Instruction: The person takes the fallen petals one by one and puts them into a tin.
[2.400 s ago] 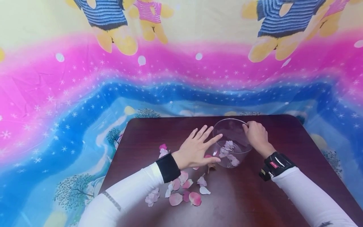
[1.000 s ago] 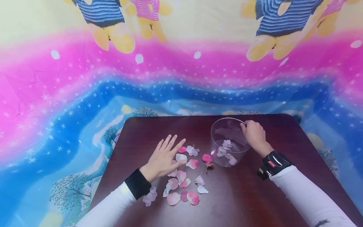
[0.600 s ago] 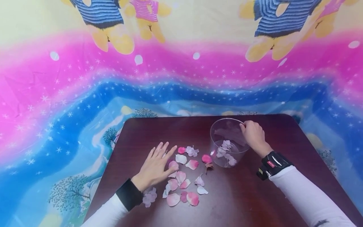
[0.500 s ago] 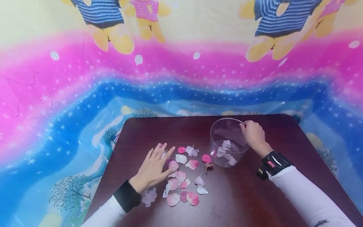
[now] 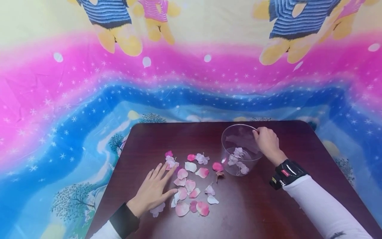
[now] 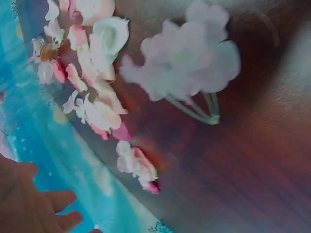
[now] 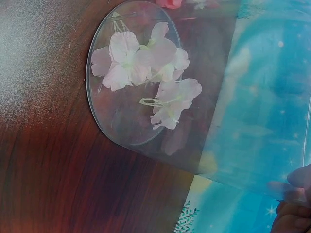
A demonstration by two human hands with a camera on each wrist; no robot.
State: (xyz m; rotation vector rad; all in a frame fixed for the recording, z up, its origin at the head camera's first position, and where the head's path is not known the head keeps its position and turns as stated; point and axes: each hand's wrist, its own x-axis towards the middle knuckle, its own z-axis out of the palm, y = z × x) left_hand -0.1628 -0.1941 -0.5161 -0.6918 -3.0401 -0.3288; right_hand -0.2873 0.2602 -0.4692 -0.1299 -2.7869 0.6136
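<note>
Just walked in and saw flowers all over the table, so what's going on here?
A person is at a dark wooden table with a clear glass bowl and loose pink and white petals. The right hand holds the bowl's rim; a few pale blossoms already lie inside on its bottom. The left hand rests flat, fingers spread, beside the scattered petals, with one pale blossom partly under its heel. It holds nothing.

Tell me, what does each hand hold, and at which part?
The right hand grips the clear round plastic bowl at its rim. The left hand holds nothing, lying flat by the pink petals.
</note>
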